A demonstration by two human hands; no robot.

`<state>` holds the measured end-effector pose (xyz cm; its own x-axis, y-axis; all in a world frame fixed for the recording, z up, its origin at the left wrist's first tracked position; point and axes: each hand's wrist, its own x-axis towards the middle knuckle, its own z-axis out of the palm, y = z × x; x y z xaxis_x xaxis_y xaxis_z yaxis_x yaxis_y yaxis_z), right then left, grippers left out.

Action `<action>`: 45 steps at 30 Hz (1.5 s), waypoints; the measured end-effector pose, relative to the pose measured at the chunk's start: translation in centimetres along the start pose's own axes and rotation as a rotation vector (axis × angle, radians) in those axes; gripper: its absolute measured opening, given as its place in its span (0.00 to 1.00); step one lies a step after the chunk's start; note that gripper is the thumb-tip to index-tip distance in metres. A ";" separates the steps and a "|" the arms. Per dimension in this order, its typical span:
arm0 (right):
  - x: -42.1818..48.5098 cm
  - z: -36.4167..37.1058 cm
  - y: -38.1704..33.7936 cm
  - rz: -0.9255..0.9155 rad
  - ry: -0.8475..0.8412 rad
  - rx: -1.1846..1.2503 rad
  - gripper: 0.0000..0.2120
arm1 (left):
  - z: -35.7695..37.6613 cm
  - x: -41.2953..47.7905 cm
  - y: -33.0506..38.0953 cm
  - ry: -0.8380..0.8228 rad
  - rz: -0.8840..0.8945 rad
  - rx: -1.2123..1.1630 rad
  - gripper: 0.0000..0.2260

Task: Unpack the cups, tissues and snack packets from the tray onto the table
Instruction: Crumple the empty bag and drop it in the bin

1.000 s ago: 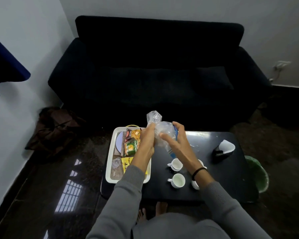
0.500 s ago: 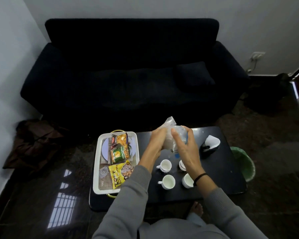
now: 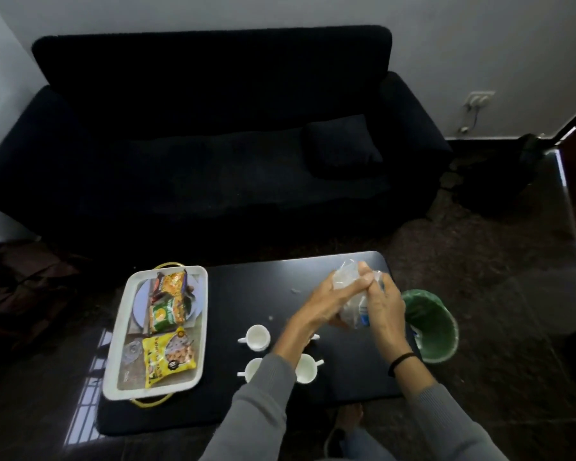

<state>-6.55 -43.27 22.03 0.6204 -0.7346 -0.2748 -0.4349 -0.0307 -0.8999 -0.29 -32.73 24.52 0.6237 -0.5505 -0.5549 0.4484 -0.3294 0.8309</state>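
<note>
Glossy black low desk (image 3: 246, 294), smooth. Matt white rectangular plastic tray (image 3: 112, 367) at the left edge, thin brass-coloured metal handles (image 3: 150, 401). Shiny printed foil snack packets (image 3: 168, 356) inside. Glazed white ceramic cups (image 3: 257, 337) near the front edge. Crinkled clear plastic wrapper (image 3: 346, 277) between both hands. Matt black cloth sofa (image 3: 197, 144). Polished dark stone floor (image 3: 47, 377).

both arms are covered by grey ribbed sleeves (image 3: 256, 407) reaching the wrists. a thin black band (image 3: 402, 360) is worn on the right wrist. the left hand (image 3: 330, 302) and right hand (image 3: 384, 306) are left bare.
</note>
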 end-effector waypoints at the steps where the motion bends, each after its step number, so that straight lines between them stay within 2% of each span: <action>1: 1.0 -1.2 0.6 0.027 0.001 0.005 0.22 | 1.6 0.7 -0.4 -0.007 0.007 -0.020 0.27; 4: 4.0 -3.9 2.8 0.087 0.044 0.018 0.25 | 5.7 3.4 -1.7 -0.010 0.010 -0.052 0.26; 6: 5.7 -5.2 4.7 0.123 0.093 0.022 0.27 | 8.1 5.3 -3.0 0.008 0.018 -0.052 0.21; 9: 7.7 -6.8 7.4 0.160 0.139 -0.009 0.30 | 11.0 7.8 -4.9 0.067 0.063 0.065 0.19; 13: 10.2 -8.5 11.0 0.232 0.143 -0.023 0.28 | 14.4 11.3 -7.0 0.076 0.073 0.170 0.17; 16: 11.8 -9.1 13.7 0.258 0.107 0.077 0.27 | 17.2 14.3 -8.8 0.035 0.098 0.226 0.22; 18: 13.0 -9.6 15.7 0.262 0.079 0.145 0.31 | 18.7 16.2 -10.2 0.001 0.091 0.294 0.23; 20: 14.6 -10.2 18.1 0.301 0.060 0.160 0.36 | 20.3 18.3 -11.6 -0.022 0.040 0.371 0.15; 23: 17.0 -11.4 21.4 0.396 0.031 0.133 0.32 | 21.9 21.1 -13.5 -0.062 -0.043 0.366 0.07; 25: 18.7 -12.2 23.5 0.416 -0.035 0.130 0.30 | 23.0 22.9 -14.2 -0.097 -0.072 0.359 0.09; 27: 20.4 -12.9 25.3 0.416 -0.032 0.119 0.31 | 23.7 24.6 -14.8 -0.126 -0.091 0.320 0.14; 30: 22.7 -14.1 28.2 0.468 0.081 0.026 0.30 | 24.6 26.7 -15.9 -0.185 -0.171 0.188 0.23; 32: 23.8 -14.6 30.1 0.525 0.174 -0.097 0.24 | 25.0 27.9 -16.8 -0.194 -0.214 0.226 0.27; 35: 25.2 -15.2 32.9 0.572 0.347 -0.101 0.15 | 25.8 29.8 -18.3 -0.212 -0.270 0.262 0.25; 37: 26.1 -15.1 34.7 0.578 0.390 -0.076 0.14 | 26.3 31.0 -19.2 -0.217 -0.298 0.297 0.24; 39: 27.4 -14.9 36.3 0.633 0.381 -0.012 0.16 | 26.8 32.3 -20.0 -0.211 -0.303 0.325 0.25; 45: 30.9 -14.5 39.6 0.740 0.380 0.069 0.39 | 28.2 36.8 -21.8 -0.192 -0.288 0.397 0.34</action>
<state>-14.11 -77.02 -17.16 -0.0774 -0.7278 -0.6815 -0.5949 0.5822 -0.5542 -5.14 -67.46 -12.83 0.3653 -0.5134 -0.7765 0.2843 -0.7328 0.6183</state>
